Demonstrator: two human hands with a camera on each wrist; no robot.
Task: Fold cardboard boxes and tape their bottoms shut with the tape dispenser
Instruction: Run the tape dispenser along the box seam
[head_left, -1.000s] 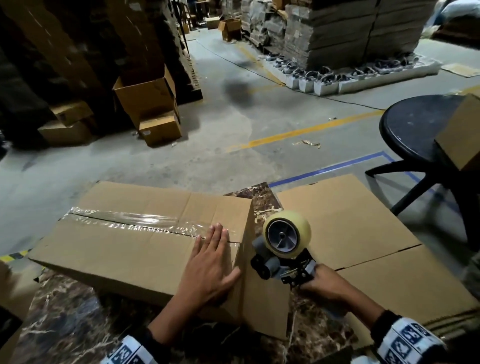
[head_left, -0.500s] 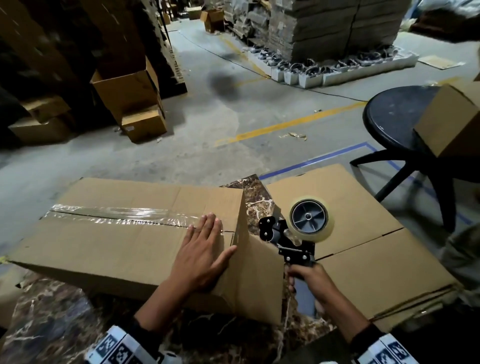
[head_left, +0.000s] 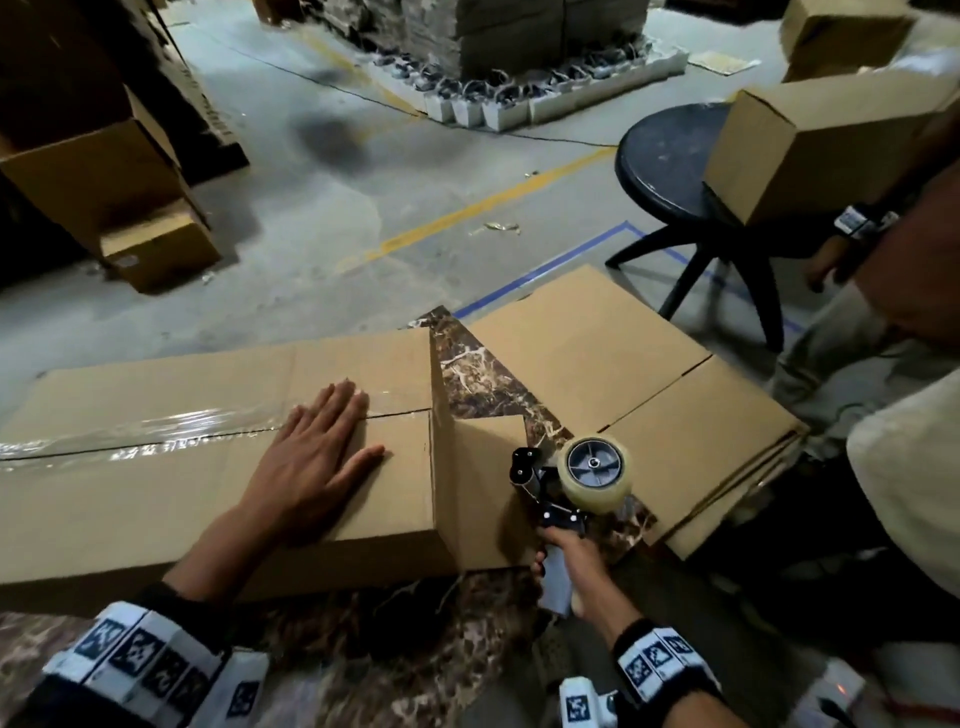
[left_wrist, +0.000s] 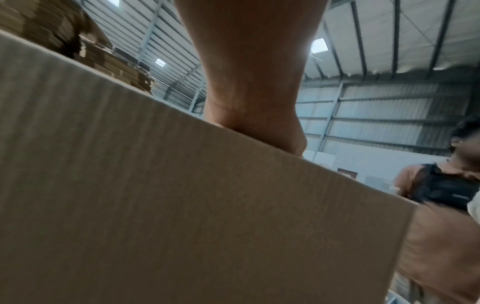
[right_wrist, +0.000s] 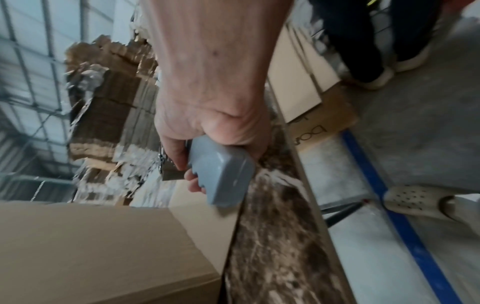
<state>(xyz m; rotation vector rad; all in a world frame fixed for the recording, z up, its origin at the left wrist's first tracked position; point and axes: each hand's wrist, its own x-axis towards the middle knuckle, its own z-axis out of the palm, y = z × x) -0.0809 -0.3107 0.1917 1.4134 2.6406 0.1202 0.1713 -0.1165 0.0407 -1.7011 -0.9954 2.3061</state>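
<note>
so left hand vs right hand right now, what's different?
The left hand lies flat, fingers straight, palm down on the taped box; the right hand is curled round the grey handle of the tape dispenser. The left hand rests on the box top over the seam; the right hand is off the box, beside its right end over the marble table. Both wear marker-patterned wristbands.

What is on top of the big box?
A flat left hand presses on the cardboard box, across a shiny tape strip along its seam. The seam under the hand is hidden.
</note>
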